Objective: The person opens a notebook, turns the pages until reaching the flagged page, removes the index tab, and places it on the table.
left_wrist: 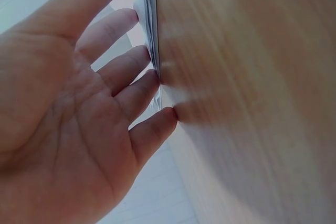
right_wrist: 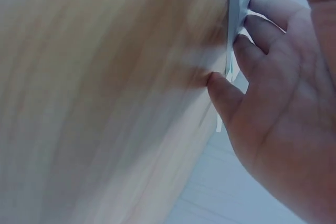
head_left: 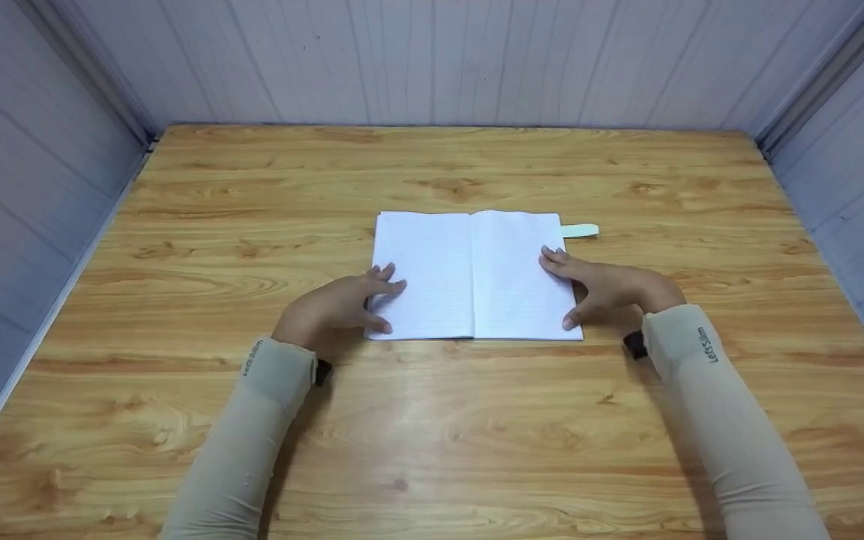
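Note:
An open notebook [head_left: 432, 255] with white, faintly lined pages lies flat on the wooden table, its spine running down the middle. My left hand [head_left: 346, 300] rests at the left page's outer edge, fingers and thumb spread over the paper. On the opposite side my right hand [head_left: 608, 286] touches the right page's outer edge in the same spread way. In the left wrist view the fingers [left_wrist: 139, 90] reach the stacked page edges, the little finger touching the wood. The right wrist view shows similar contact by the right fingers [right_wrist: 252, 51]. A pale tab [head_left: 580, 230] sticks out at the notebook's upper right.
The wood-grain table [head_left: 432, 435] extends around the notebook on every side. Pale panelled walls [head_left: 432, 60] border it at the back, left and right. Both forearms wear beige sleeves [head_left: 241, 435], with a dark band at each wrist.

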Available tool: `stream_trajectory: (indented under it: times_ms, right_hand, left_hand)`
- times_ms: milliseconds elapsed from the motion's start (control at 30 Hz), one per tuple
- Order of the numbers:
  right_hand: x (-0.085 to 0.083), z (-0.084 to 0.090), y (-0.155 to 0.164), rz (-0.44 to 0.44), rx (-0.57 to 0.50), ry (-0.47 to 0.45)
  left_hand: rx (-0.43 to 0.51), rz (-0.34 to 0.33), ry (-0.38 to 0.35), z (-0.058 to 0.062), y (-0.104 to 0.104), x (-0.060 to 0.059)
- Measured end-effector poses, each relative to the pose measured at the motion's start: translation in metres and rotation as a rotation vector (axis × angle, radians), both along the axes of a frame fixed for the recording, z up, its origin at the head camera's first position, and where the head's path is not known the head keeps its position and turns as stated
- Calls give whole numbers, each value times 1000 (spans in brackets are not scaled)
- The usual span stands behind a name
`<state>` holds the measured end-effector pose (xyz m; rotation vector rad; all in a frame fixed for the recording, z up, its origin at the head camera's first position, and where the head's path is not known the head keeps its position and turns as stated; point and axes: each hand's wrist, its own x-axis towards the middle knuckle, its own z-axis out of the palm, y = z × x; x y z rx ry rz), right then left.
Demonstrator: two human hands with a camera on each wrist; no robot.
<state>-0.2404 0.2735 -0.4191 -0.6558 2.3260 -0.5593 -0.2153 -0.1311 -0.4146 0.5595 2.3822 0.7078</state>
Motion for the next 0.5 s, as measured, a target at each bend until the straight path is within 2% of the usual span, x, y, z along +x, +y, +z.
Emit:
stream_trajectory:
  times_ms: [100, 167, 333, 500]
  right_hand:
    - [1, -1, 3, 5, -16, -8]
    - [1, -1, 4, 18, -32, -12]
    - [1, -1, 6, 43, -54, -18]
    - [2, -1, 5, 50, -46, -6]
  left_hand:
    - [30, 37, -26, 0, 1, 0]
    - [31, 29, -21, 1, 1, 0]
    - [-13, -55, 54, 0, 1, -3]
    - [-10, -49, 49, 0, 0, -3]
